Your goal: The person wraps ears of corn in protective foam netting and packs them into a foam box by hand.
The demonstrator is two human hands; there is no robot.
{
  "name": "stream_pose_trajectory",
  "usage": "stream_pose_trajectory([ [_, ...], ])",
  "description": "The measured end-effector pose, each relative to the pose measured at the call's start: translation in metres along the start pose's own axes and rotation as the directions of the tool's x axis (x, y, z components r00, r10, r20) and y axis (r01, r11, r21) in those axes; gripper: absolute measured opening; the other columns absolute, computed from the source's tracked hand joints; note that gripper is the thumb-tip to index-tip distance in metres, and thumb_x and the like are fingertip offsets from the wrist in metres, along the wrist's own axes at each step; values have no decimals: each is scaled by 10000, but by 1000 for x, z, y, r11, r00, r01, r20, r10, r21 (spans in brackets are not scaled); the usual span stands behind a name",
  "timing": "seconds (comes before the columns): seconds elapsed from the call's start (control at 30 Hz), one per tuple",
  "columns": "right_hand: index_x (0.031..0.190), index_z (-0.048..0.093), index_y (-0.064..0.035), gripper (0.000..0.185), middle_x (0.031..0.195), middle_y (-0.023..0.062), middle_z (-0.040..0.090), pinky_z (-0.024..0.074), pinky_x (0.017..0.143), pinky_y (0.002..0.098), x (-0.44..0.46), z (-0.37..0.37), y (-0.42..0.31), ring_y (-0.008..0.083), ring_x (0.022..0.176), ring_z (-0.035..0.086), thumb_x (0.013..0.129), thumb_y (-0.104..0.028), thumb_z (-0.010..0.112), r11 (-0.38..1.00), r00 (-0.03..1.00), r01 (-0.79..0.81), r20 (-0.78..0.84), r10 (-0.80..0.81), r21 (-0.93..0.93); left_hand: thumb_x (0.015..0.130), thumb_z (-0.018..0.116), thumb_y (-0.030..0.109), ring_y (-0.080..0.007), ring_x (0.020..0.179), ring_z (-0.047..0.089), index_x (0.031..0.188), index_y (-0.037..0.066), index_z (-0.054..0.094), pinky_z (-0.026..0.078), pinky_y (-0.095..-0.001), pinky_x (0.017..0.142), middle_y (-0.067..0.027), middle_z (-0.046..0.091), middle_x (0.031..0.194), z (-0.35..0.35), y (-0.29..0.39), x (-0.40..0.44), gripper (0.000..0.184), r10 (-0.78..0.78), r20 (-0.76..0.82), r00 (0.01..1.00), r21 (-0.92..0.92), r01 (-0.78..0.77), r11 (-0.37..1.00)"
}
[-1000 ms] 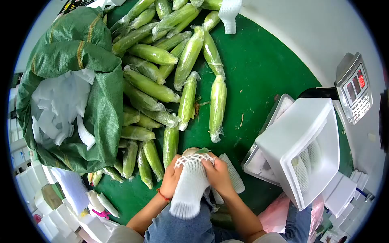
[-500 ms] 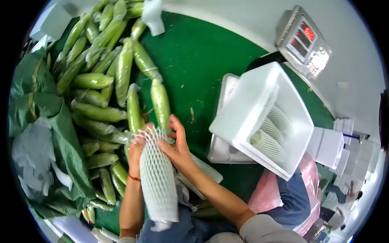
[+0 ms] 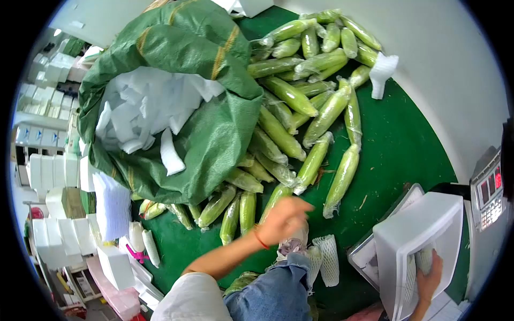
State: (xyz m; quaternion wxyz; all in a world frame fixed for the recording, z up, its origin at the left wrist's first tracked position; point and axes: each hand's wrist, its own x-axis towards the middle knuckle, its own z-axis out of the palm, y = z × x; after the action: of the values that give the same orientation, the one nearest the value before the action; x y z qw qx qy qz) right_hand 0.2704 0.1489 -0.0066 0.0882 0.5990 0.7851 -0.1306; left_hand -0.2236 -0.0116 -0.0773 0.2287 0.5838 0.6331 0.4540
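My left hand (image 3: 286,218), with a red cord at its wrist, hovers above my knee beside the lower end of a film-wrapped corn cob (image 3: 276,201). Its fingers are loosely bent, and I see nothing in them. Inside the tilted white foam box (image 3: 393,241) at the right, my right hand (image 3: 431,274) grips a cob in a white foam net (image 3: 424,259). Another netted piece (image 3: 410,278) lies beside it in the box. Near my knee, a white foam net sleeve (image 3: 327,260) rests on the green table (image 3: 393,142).
Several film-wrapped cobs (image 3: 327,115) are heaped at the top centre. Left of them stands a green woven sack (image 3: 225,144) holding white foam pieces (image 3: 144,107). A scale display (image 3: 488,187) is at the right edge, and stacked white boxes (image 3: 53,171) stand at the far left.
Both hands have let go of the netted cob's open end and moved apart. My right hand has gone into the foam box with a netted cob. The camera view has swung left.
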Motion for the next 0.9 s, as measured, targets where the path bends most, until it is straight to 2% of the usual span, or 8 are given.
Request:
stream_pose_trajectory([
  [0.1,1358,418,-26,613,1298,195,470,304,1047,391,17,9,-1,352,1200,442,767,-39,578,864,993,-89,-25,116,496,818,583,-23,-235,784,617,922,25,605,493,-323,702,-112,636,877,-83,-31,9,116,-168,-373,912,264,278,923],
  [0.27,1265,475,40,437,1233,224,501,351,991,436,3,2,-34,391,1118,483,847,-79,518,960,924,187,-369,-100,209,875,661,299,-170,905,566,1138,-65,544,445,-268,821,-117,629,985,-206,-147,111,464,-360,-734,576,-99,434,896],
  [0.33,1191,521,57,381,1138,224,555,376,962,462,-15,-9,-83,409,1052,518,833,-74,531,887,933,190,-358,-30,421,864,662,296,-155,838,576,1116,-34,555,458,-270,752,-86,635,965,-218,-182,145,429,-468,-622,627,-131,506,852],
  [0.37,1067,570,44,293,944,182,598,446,830,476,-19,-1,-106,386,884,573,789,-47,562,917,825,391,-474,-307,86,878,631,266,-134,781,566,1100,25,575,447,-261,690,-37,631,922,-223,-213,149,332,-621,-488,613,-223,601,768],
  [0.43,990,617,-59,247,856,85,600,462,597,401,-16,1,-157,281,694,586,748,-97,647,673,622,734,-494,-608,96,898,590,234,-125,789,558,1103,70,576,433,-254,651,4,620,909,-197,-222,151,264,-524,-549,651,-390,355,850],
  [0.57,955,663,-98,278,775,25,618,459,539,298,-33,15,-206,187,625,582,704,-191,739,548,674,735,-334,-659,400,930,535,209,-177,886,566,1200,64,515,475,-331,750,-57,600,1013,-184,-190,170,307,-536,-491,687,-746,-13,666],
  [0.83,956,671,-136,260,733,-5,598,462,546,274,-53,40,-229,161,600,570,727,-234,747,608,769,636,-324,-551,475,927,547,322,-170,939,520,1261,17,483,435,-297,796,-87,581,1074,-190,-153,133,457,-624,-574,529,-240,620,747],
  [0.9,959,672,-126,241,774,14,610,480,568,286,-54,41,-242,170,664,608,759,-247,735,576,782,620,-358,-511,533,951,519,253,-270,1051,531,1283,-69,428,425,-373,901,-217,534,1183,-173,-164,24,471,-439,-568,697,14,541,841],
])
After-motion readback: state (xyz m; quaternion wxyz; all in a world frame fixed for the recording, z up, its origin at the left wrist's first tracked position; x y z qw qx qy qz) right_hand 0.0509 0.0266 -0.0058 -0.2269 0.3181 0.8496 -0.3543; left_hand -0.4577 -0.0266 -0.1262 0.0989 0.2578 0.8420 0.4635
